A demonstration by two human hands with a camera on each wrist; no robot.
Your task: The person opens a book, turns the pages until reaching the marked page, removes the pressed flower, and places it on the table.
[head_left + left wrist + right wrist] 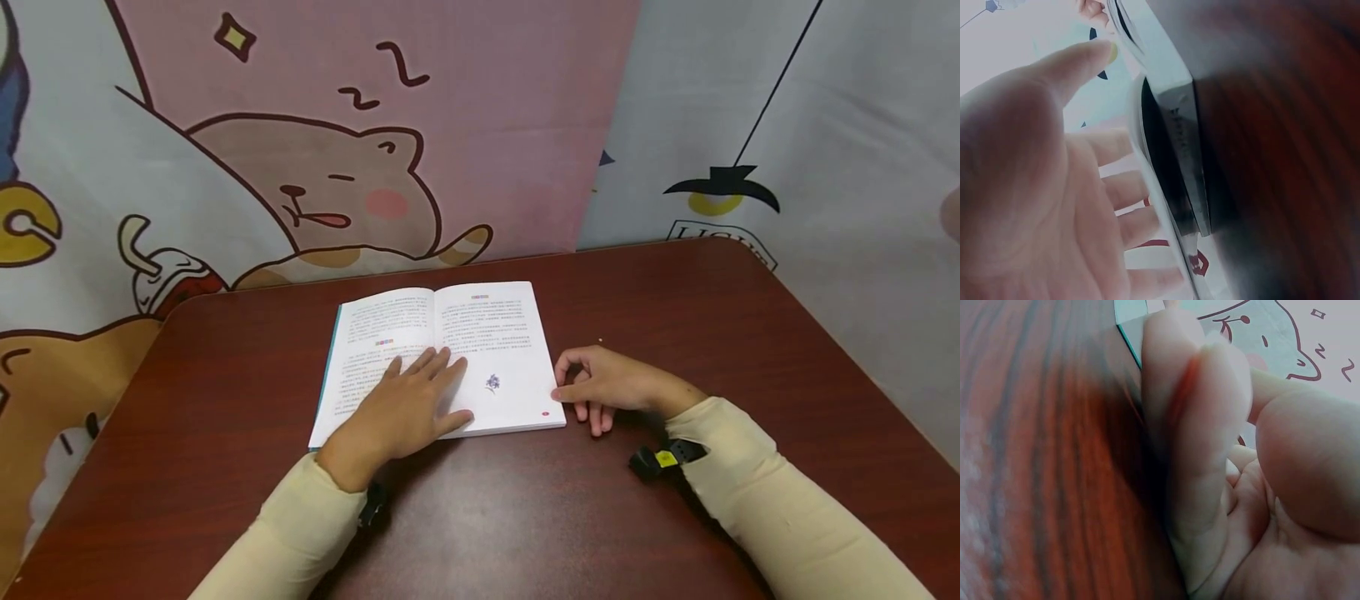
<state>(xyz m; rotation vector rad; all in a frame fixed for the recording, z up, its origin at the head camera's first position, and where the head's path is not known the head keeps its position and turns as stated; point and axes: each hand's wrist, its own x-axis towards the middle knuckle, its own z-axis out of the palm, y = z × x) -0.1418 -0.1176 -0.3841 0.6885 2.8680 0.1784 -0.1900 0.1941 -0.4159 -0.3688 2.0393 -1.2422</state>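
Observation:
An open book (491,333) lies on the table, printed text on both pages and a small purple flower drawing on the right one. My left hand (408,404) rests flat across the lower middle of the spread, fingers straight and spread, thumb near the bottom edge. From the side, the left wrist view shows the palm and the book's edge (1179,119). At the right page's lower outer edge, my right hand (607,383) has bent fingers, with thumb and forefinger tips at the page edge. In the right wrist view these fingers (1204,437) cover most of the book.
The book stands on a dark reddish-brown wooden table (487,517) with rounded far corners. Behind it hangs a cloth (525,125) printed with cartoon animals. Each wrist wears a black strapped device, the right one (663,458) bearing a yellow label.

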